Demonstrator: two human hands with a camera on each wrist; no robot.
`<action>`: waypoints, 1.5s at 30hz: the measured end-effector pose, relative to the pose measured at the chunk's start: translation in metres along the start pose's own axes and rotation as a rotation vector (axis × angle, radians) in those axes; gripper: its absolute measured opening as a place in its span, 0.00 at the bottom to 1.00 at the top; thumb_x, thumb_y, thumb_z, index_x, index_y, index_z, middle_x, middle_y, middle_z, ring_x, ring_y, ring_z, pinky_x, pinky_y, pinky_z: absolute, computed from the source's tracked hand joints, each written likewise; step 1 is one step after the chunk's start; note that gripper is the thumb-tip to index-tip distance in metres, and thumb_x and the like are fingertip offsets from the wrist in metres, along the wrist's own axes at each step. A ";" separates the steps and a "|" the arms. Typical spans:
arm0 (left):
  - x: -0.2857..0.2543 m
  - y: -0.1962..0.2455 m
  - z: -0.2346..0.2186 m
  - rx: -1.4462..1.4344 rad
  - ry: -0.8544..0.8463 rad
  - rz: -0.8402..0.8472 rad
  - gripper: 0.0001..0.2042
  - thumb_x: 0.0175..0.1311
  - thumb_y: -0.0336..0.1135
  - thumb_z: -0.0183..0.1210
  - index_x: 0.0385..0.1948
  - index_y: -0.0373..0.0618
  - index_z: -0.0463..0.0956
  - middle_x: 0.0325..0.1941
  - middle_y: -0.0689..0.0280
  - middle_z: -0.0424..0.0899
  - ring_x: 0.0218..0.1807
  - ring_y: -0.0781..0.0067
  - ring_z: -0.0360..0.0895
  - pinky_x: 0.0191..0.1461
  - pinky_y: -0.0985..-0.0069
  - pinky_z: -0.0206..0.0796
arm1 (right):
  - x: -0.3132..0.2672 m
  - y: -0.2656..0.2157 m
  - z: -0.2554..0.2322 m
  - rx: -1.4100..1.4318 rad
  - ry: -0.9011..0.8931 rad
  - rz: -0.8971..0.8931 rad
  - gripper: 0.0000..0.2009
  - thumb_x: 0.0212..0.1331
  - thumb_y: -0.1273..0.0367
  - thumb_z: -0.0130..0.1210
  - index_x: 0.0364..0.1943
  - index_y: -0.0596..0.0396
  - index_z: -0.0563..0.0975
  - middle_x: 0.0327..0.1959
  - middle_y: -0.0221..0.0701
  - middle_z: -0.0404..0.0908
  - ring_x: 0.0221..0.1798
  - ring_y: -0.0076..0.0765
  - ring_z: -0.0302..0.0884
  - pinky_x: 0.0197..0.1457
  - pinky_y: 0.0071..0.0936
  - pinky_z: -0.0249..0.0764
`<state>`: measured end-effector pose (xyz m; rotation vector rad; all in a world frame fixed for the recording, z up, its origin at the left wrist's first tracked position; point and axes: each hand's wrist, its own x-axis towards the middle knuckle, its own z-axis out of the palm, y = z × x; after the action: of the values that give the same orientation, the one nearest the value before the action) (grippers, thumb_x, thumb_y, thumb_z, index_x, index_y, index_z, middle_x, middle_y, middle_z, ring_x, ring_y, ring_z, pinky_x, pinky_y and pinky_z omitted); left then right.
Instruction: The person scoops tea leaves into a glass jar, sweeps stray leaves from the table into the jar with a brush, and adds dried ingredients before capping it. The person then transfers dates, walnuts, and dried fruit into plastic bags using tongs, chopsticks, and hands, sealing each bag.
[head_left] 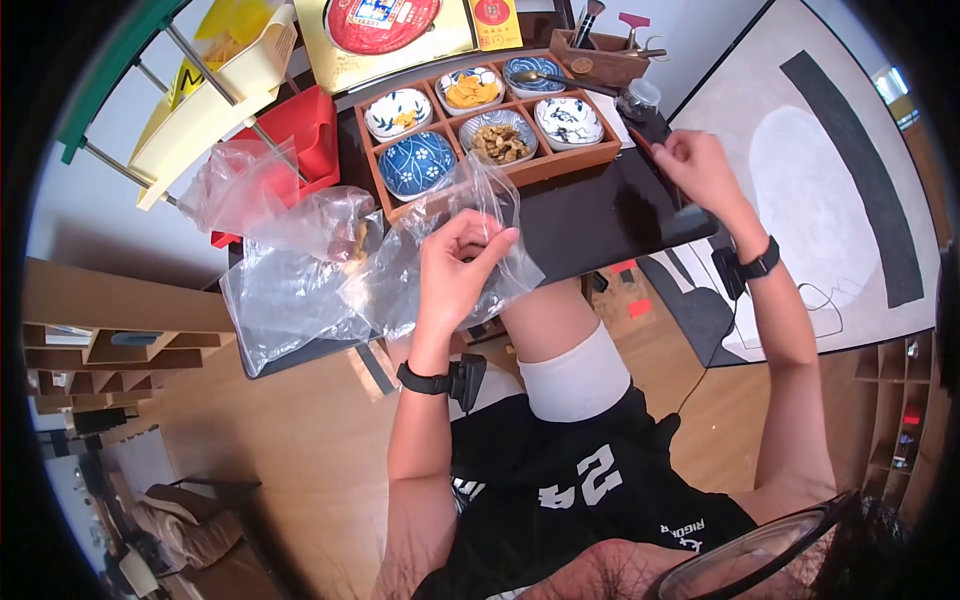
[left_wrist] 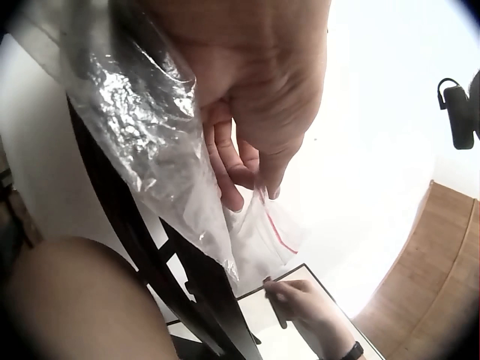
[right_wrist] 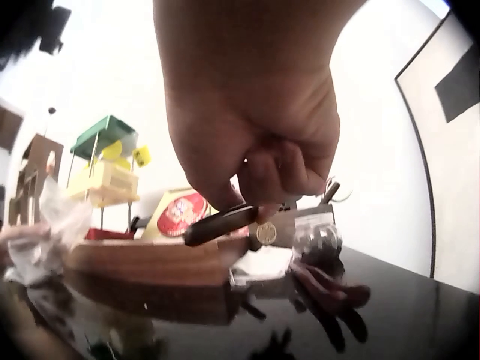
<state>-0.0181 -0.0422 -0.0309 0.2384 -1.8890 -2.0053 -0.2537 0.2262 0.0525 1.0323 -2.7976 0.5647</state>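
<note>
My left hand [head_left: 462, 262] pinches the upper edge of a clear zip bag [left_wrist: 274, 225] between thumb and fingers; a red seal line runs along it. Toward the table's right side, my right hand [head_left: 697, 172] grips a slim dark stick-shaped tool [right_wrist: 221, 225], whose kind I cannot tell. The wooden divided tray [head_left: 400, 212] stands beyond the bag with several patterned bowls. Walnuts [head_left: 502, 143] fill a front bowl, yellow dried slices [head_left: 472, 92] a back one. A spoon [head_left: 545, 77] lies across the back right bowl.
More plastic bags [head_left: 290, 290] lie at the table's left, beside a red bin [head_left: 318, 135] and a cream rack [head_left: 215, 100]. A small glass jar [head_left: 640, 98] stands right of the tray, below a wooden tool box [head_left: 600, 62]. The dark table [head_left: 590, 225] ends near my knees.
</note>
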 end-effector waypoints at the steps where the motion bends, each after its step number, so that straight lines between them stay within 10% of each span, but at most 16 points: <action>1: 0.000 -0.001 0.000 -0.034 -0.023 -0.002 0.07 0.66 0.27 0.69 0.32 0.40 0.77 0.29 0.75 0.84 0.33 0.91 0.77 0.38 0.87 0.69 | -0.003 -0.007 -0.010 0.165 0.057 0.040 0.16 0.65 0.63 0.63 0.26 0.64 0.78 0.18 0.40 0.79 0.23 0.34 0.76 0.30 0.34 0.71; 3: -0.001 0.003 0.000 -0.025 -0.026 -0.005 0.07 0.66 0.27 0.69 0.32 0.41 0.77 0.29 0.76 0.83 0.32 0.91 0.76 0.38 0.87 0.68 | -0.017 -0.023 -0.013 0.601 0.064 0.081 0.11 0.71 0.66 0.58 0.33 0.60 0.77 0.23 0.26 0.81 0.26 0.13 0.64 0.26 0.23 0.61; 8: -0.002 0.004 0.001 0.041 -0.049 -0.003 0.08 0.66 0.27 0.69 0.31 0.42 0.77 0.27 0.77 0.82 0.31 0.93 0.73 0.36 0.87 0.66 | -0.053 -0.099 0.014 1.051 -0.114 -0.089 0.07 0.73 0.68 0.55 0.44 0.58 0.78 0.33 0.25 0.82 0.32 0.19 0.72 0.33 0.25 0.69; 15: -0.004 0.004 -0.003 0.062 -0.114 0.018 0.14 0.70 0.30 0.66 0.23 0.43 0.72 0.26 0.75 0.80 0.31 0.90 0.74 0.35 0.85 0.63 | -0.050 -0.147 0.053 0.600 -0.065 -0.387 0.09 0.70 0.67 0.56 0.43 0.58 0.73 0.32 0.45 0.79 0.35 0.59 0.78 0.39 0.41 0.72; 24: -0.037 0.053 -0.018 -0.169 -0.028 0.117 0.15 0.71 0.23 0.52 0.20 0.45 0.63 0.22 0.68 0.78 0.27 0.78 0.82 0.31 0.84 0.63 | -0.058 -0.132 0.054 0.524 0.037 -0.433 0.10 0.68 0.67 0.59 0.43 0.58 0.75 0.33 0.44 0.79 0.35 0.56 0.79 0.39 0.39 0.75; 30: -0.096 0.108 -0.016 0.040 0.099 -0.017 0.19 0.67 0.19 0.56 0.16 0.44 0.60 0.17 0.72 0.73 0.25 0.77 0.84 0.28 0.83 0.64 | -0.095 -0.133 0.028 0.628 0.107 -0.513 0.08 0.62 0.70 0.62 0.39 0.59 0.77 0.30 0.39 0.79 0.33 0.49 0.79 0.37 0.35 0.74; 40: -0.103 0.099 -0.017 0.544 0.298 0.235 0.15 0.53 0.17 0.57 0.13 0.40 0.60 0.11 0.72 0.65 0.16 0.81 0.68 0.25 0.82 0.61 | -0.136 -0.138 -0.008 0.908 0.070 -0.670 0.09 0.64 0.66 0.61 0.39 0.59 0.79 0.25 0.31 0.79 0.23 0.33 0.77 0.29 0.27 0.69; 45: -0.073 0.084 -0.021 0.353 0.169 0.214 0.08 0.51 0.19 0.58 0.33 0.40 0.76 0.42 0.63 0.80 0.37 0.75 0.76 0.39 0.75 0.71 | -0.121 -0.142 0.009 0.879 -0.106 -0.340 0.06 0.68 0.72 0.57 0.40 0.60 0.73 0.21 0.33 0.74 0.20 0.28 0.69 0.28 0.25 0.63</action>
<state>0.0690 -0.0360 0.0409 0.2762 -2.0513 -1.4613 -0.0690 0.1966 0.0600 1.6441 -2.3298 1.7918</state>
